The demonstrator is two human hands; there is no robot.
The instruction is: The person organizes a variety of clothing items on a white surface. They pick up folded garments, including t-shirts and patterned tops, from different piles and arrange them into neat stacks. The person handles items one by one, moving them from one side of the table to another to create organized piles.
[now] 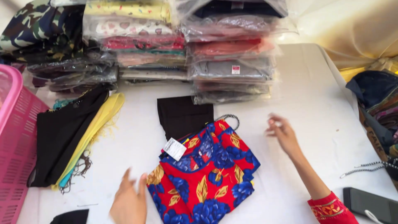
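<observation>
Floral garment (207,174), red with blue flowers and yellow leaves, lies on the white bench (306,99), partly over a black folded cloth (182,114) just behind it. It looks partly folded: the upper part is gathered and doubled over, with the white tag (174,148) showing at its upper left, while the lower edge is spread wide and uneven, so smoothing or more folding seems left to do. Its long axis runs from the near edge of the bench back toward the stacks of bagged clothes (230,54), leaning a little right, with the narrower tag end pointing at the stacks. Left hand (129,199) rests at the garment's lower left edge, fingers spread, holding nothing. Right hand (282,132) hovers well right of the garment, loosely open and empty, somewhat blurred.
</observation>
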